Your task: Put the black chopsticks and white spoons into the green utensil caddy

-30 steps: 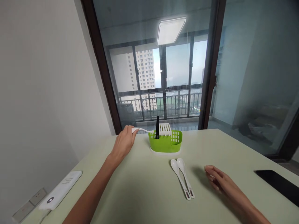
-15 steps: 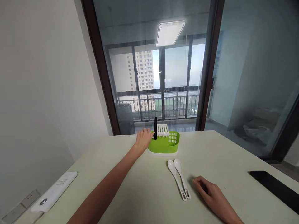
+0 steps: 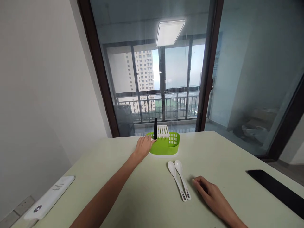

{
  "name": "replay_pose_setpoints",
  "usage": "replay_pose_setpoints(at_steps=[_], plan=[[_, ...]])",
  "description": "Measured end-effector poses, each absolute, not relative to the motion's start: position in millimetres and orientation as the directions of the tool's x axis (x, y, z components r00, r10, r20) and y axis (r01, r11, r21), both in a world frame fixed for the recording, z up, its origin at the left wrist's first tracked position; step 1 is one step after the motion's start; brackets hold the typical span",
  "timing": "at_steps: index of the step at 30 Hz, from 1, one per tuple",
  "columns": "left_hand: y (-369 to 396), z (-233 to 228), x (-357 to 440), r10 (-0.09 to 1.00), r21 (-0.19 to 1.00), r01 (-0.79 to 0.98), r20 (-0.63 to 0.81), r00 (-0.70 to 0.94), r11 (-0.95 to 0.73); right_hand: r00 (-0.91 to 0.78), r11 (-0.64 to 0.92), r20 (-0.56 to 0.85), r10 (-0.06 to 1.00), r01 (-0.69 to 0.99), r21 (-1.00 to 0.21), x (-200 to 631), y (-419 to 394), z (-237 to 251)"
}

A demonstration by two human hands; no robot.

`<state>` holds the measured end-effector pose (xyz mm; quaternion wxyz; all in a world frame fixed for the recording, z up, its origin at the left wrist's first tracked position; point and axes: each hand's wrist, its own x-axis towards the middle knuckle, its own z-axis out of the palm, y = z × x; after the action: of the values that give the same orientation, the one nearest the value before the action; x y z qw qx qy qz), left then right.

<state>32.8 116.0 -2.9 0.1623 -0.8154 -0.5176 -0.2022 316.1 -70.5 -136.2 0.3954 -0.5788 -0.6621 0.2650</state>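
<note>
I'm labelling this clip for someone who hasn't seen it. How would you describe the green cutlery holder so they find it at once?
Start at the pale green table before the big window. At its far edge, touched by the left hand, stands the green holder on a white base. It is the only bright green, upright thing there, with a black utensil sticking out, unlike the two flat white spoons nearer the right hand.

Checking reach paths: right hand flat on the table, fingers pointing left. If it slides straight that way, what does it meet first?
Most likely the pair of white spoons. The right hand rests on the table with its fingertips aimed at their handle ends, a small bare gap between. Depth is a judgement from one view.
</note>
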Motion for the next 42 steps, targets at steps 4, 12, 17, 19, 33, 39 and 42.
replay_pose_setpoints(at_steps=[4, 12, 17, 19, 33, 39, 42], plan=[[104, -5, 27, 0.724, -0.046, 0.872, 0.538, 0.432, -0.487, -0.019, 0.190, 0.217, 0.976, 0.565, -0.803, 317, -71, -135], [56, -45, 53, 0.800, 0.059, 0.845, 0.363, 0.478, -0.532, -0.044, 0.197, 0.212, 0.976, 0.589, -0.784, 320, -69, -141], [50, -73, 88, 0.921, 0.220, 0.894, 0.096, 0.377, -0.389, -0.047, 0.201, 0.215, 0.975, 0.588, -0.783, 320, -69, -140], [53, -79, 97, 0.934, 0.332, 0.875, 0.062, 0.351, -0.351, -0.048, 0.205, 0.220, 0.974, 0.587, -0.783, 320, -69, -140], [49, 3, 61, 0.853, 0.664, 0.633, 0.016, 0.521, -0.399, -0.051, 0.211, 0.226, 0.973, 0.601, -0.771, 322, -71, -142], [30, 122, 9, 0.813, 0.574, 0.579, 0.450, 0.369, -0.580, -0.037, 0.200, 0.225, 0.974, 0.607, -0.769, 321, -73, -136], [30, 151, -8, 0.588, 0.334, 0.640, 0.775, 0.231, -0.692, -0.031, 0.189, 0.214, 0.976, 0.606, -0.772, 321, -73, -136]])
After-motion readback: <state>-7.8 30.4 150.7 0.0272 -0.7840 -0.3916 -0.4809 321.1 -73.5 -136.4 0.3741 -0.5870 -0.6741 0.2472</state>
